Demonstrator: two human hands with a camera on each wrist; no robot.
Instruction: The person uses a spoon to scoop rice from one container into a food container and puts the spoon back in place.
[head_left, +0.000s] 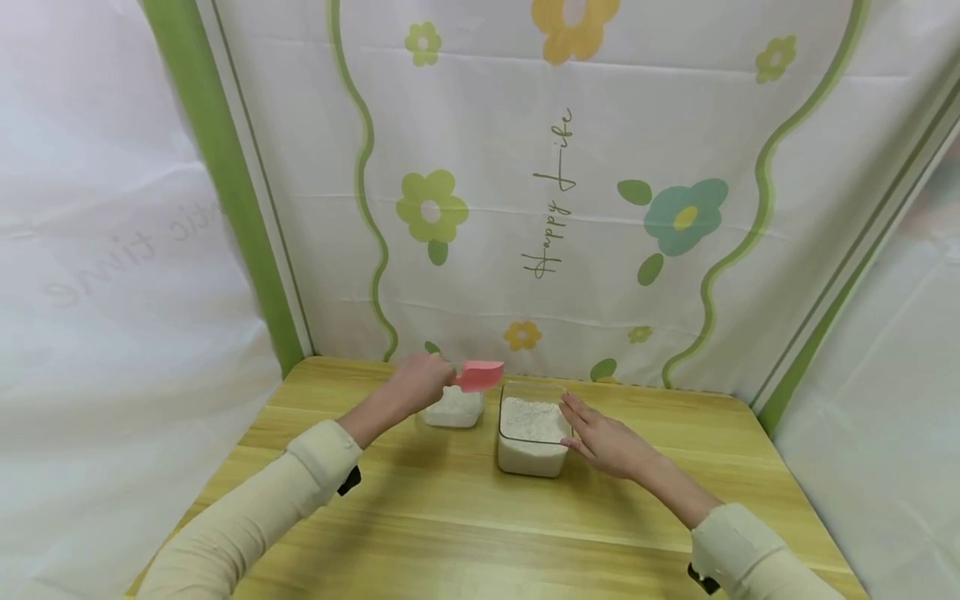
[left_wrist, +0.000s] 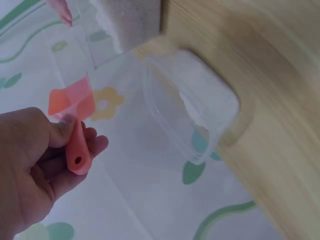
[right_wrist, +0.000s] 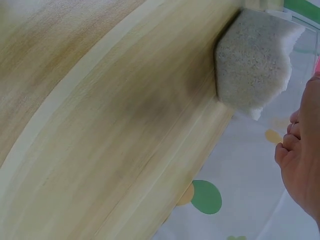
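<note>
Surface below, scoop is gripped by left fingers, container touched by straight right fingers; scooping seems underway, steadiness needed.

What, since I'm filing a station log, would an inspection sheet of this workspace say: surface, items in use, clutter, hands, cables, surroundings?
Surface: light wood-grain table.
Items in use: pink scoop; larger clear container with white grainy material inside; smaller clear container to its left, also holding something white.
Clutter: nothing seen.
Left hand: grips the scoop by its handle, raised off the table.
Right hand: fingers extended at the larger clear container's right side, seemingly touching it.
Cables: nothing seen.
Surroundings: white fabric behind, printed with flowers and "Happy Life".
</note>
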